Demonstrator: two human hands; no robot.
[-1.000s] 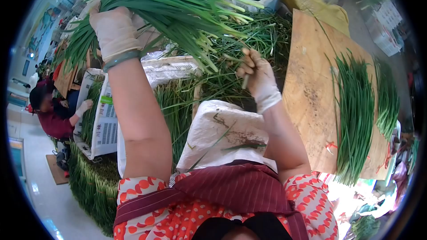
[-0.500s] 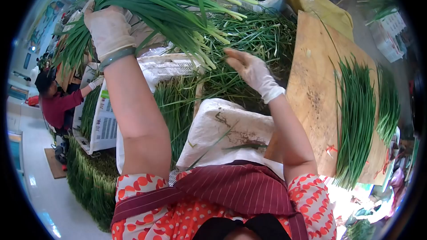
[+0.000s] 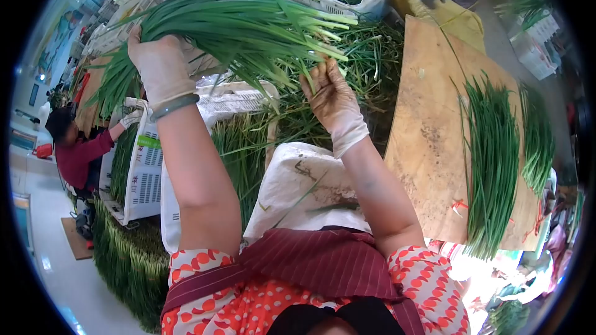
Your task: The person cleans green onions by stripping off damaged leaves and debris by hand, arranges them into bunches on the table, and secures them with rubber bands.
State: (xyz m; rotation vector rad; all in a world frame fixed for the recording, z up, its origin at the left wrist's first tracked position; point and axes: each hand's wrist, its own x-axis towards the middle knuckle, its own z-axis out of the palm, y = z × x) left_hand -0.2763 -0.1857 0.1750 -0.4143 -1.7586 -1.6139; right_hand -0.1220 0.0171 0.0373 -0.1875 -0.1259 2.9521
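Observation:
My gloved left hand (image 3: 162, 65) is wrapped around a large bunch of garlic chives (image 3: 230, 18), held up with the long green leaves drooping left and the pale stem ends pointing right. My gloved right hand (image 3: 332, 96), its fingertips stained brown, is at those pale ends. Its thumb and fingers close on a few stems at the lower edge of the bunch. Beneath the hands lies a heap of loose chives (image 3: 379, 56). A bracelet (image 3: 175, 105) circles my left wrist.
A wooden board (image 3: 428, 142) on the right carries sorted chive bundles (image 3: 493, 161). A white foam box edge (image 3: 298, 180) is before me. White crates (image 3: 146, 174) stand left; another crate (image 3: 366, 6) sits at the back. A co-worker (image 3: 77, 149) in dark red works at far left.
My right hand has risen and moved left to the stem ends, turning and closing its fingers there. My left hand and the bunch have shifted slightly right.

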